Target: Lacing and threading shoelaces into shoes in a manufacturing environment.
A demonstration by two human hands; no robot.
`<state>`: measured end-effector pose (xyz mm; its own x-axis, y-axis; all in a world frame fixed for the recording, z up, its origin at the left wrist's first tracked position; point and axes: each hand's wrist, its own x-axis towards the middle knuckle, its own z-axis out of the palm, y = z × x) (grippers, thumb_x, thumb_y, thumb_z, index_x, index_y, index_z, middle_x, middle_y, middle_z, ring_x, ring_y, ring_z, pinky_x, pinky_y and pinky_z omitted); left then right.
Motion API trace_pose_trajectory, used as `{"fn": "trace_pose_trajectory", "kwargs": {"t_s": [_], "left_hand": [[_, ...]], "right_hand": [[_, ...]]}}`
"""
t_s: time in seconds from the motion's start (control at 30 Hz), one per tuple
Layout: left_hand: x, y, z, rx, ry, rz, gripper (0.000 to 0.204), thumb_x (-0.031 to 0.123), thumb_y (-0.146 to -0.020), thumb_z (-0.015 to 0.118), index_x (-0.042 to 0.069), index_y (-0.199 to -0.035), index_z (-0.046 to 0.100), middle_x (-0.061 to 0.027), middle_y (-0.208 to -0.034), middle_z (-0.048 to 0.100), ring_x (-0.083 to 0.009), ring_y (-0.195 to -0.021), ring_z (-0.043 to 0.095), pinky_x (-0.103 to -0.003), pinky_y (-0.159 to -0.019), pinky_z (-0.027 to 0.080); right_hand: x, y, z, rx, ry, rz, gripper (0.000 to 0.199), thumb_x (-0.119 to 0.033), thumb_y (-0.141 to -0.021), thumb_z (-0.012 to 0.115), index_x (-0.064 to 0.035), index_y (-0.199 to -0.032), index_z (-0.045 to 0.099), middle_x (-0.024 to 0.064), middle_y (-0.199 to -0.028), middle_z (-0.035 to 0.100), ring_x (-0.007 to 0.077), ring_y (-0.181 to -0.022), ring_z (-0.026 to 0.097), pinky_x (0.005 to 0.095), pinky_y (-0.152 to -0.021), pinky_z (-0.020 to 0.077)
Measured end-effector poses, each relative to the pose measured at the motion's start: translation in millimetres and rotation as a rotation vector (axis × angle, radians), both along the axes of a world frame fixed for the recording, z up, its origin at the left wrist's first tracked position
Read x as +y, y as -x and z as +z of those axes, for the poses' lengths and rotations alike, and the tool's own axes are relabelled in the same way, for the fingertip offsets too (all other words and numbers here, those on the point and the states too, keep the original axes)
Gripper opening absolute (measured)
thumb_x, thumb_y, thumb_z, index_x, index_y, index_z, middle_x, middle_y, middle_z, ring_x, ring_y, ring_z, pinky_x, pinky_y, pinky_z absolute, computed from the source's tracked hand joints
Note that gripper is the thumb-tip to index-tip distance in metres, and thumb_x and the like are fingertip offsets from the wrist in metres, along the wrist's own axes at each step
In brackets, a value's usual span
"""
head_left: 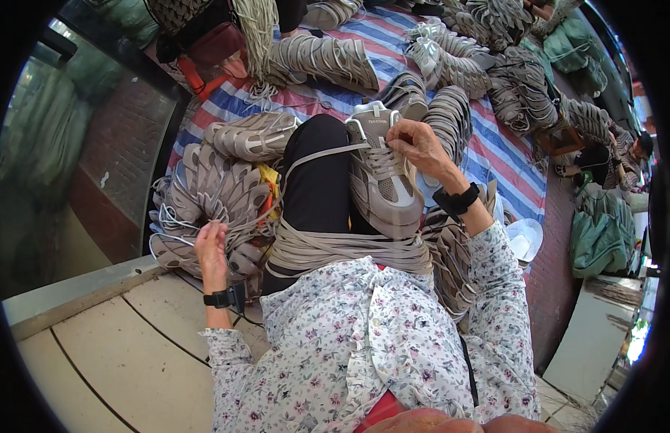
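We see a red, white and blue striped sheet (514, 162) spread over the ground, with rows of nested uppers (324, 61) lying on it. A white floral shirt (342, 325) fills the lower middle, and above it we see a black-clad knee (315, 177). Green sacks (602, 231) slump at the right. Left of the knee we find a fanned pile (201, 180) of uppers. A thick bundle of laces (342, 250) crosses the lap. One grey shoe upper (390, 198) sits just beyond that bundle, beside the knee's right side, toe toward the person. Of the hands, the right hand (425, 148) is at its eyelet edge, thumb and fingertips pinched together; we cannot tell which strand or edge lies between them. The left hand (211, 249) is raised near the fanned pile, fingers curled closed; we cannot tell whether it grips a strand. A flat pale lace (320, 154) runs leftward from the eyelets over the knee
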<state>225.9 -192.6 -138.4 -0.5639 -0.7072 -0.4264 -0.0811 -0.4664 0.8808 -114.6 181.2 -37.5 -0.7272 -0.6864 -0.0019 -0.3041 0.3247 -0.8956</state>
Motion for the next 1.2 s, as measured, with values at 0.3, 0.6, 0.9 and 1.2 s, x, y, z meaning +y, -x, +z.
{"fn": "trace_pose_trajectory", "kwargs": {"t_s": [0.3,0.6,0.9,1.2], "left_hand": [[41.4,18.3,-1.4,-0.057,-0.053,-0.091,0.035,0.017,-0.092,0.071,-0.006,-0.117,0.061,-0.0112,-0.098,0.071,-0.012,-0.087,0.067,-0.018,-0.079,0.054],[38.8,14.5,1.8,-0.04,-0.062,-0.102,0.029,0.017,-0.092,0.072,-0.004,-0.111,0.064,-0.0089,-0.095,0.071,-0.0109,-0.083,0.068,-0.017,-0.076,0.054],[42.7,34.8,21.4,-0.075,-0.047,-0.129,0.024,0.019,-0.093,0.07,0.0,-0.106,0.065,-0.0028,-0.087,0.069,-0.007,-0.076,0.064,-0.016,-0.069,0.052],[78.0,116.3,92.5,-0.03,0.001,-0.444,0.019,0.019,-0.097,0.063,0.002,-0.103,0.064,-0.0052,-0.088,0.07,-0.0087,-0.078,0.066,-0.017,-0.069,0.052]], "right_hand": [[-20.5,-12.6,-7.2,0.622,-0.067,-0.102,0.015,0.012,-0.078,0.056,0.0018,-0.088,0.054,0.0162,-0.079,0.057,0.0354,-0.073,0.058,0.0396,-0.065,0.0461],[-20.1,-21.1,0.7,0.32,0.132,-0.069,0.019,0.013,-0.077,0.055,0.0016,-0.093,0.057,0.0124,-0.076,0.054,0.0329,-0.071,0.057,0.0375,-0.064,0.0469],[-28.6,-36.0,17.7,0.874,-0.26,0.146,0.022,0.0,-0.076,0.061,-0.0037,-0.097,0.058,0.0093,-0.098,0.056,0.0266,-0.099,0.056,0.0382,-0.087,0.0452],[-41.8,-57.2,29.9,0.799,-0.134,0.227,0.028,-0.003,-0.074,0.061,-0.0016,-0.101,0.053,0.0147,-0.099,0.053,0.0323,-0.096,0.053,0.0408,-0.084,0.0466]]}}
